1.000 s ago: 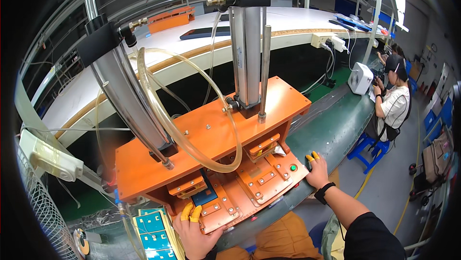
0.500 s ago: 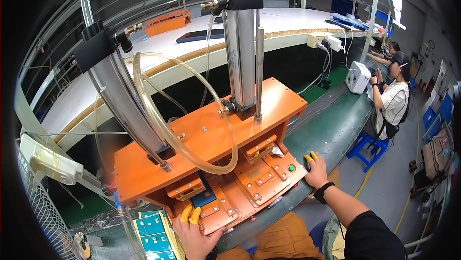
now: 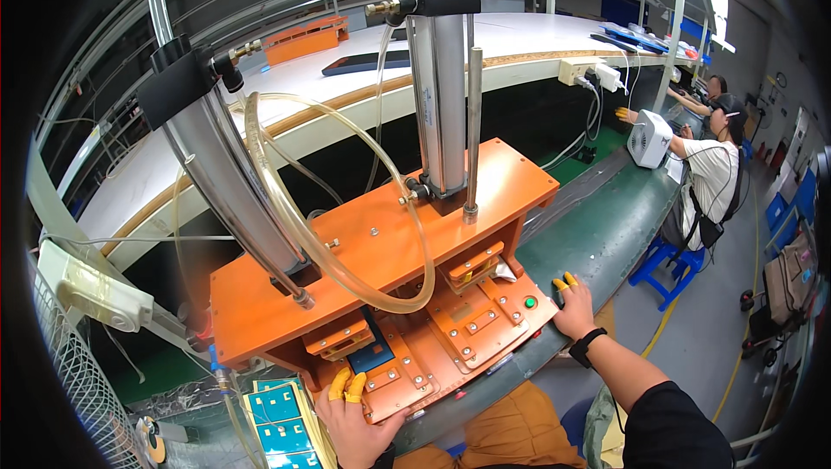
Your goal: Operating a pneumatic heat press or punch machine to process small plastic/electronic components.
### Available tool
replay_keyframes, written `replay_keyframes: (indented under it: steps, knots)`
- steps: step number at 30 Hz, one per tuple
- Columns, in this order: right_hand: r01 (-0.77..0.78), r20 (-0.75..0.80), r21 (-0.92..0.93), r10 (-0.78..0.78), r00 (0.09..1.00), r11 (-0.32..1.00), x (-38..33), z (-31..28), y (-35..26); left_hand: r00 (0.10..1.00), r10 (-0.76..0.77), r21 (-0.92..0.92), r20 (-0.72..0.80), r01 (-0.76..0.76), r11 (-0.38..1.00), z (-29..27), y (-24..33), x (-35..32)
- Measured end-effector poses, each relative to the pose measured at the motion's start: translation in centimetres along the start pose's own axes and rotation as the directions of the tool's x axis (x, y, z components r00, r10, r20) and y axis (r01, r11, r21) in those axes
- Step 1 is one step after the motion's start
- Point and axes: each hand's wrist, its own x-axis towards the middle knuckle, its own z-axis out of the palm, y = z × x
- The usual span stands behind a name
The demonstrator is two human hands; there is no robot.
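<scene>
Orange press (image 3: 381, 279) fills the surface, its left nest holding a thin blue board (image 3: 374, 355), likely light, stiff and fragile, best pinched by its edges, which the left hand (image 3: 359, 421) touches with yellow-capped fingertips while the right hand (image 3: 573, 309) rests open just right of the press.
</scene>
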Motion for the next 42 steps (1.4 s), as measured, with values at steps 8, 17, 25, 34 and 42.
replay_keyframes:
  steps: [8,17,25,34,42]
  knots:
    - [0.003,-0.001,0.005,-0.003,1.0,1.0,0.1,0.0,0.1,1.0,-0.009,0.012,-0.001,0.009,1.0,-0.1,0.1,0.0]
    - [0.003,-0.005,0.002,-0.003,1.0,1.0,0.0,-0.1,0.0,1.0,-0.007,0.012,0.006,0.007,1.0,-0.1,0.3,0.1]
    - [0.009,-0.005,-0.007,-0.009,1.0,1.0,0.0,-0.1,0.0,1.0,-0.001,0.002,-0.001,0.001,1.0,0.0,0.2,0.0]
    - [0.021,0.021,0.049,-0.022,1.0,0.999,0.3,0.4,2.2,0.991,-0.131,-0.114,0.033,0.134,0.984,-0.5,1.0,0.3]
    - [0.274,0.158,0.094,-0.286,0.945,0.957,10.0,-1.6,-1.1,0.975,-0.167,-0.528,-0.145,0.066,0.847,1.1,-2.0,-1.4]
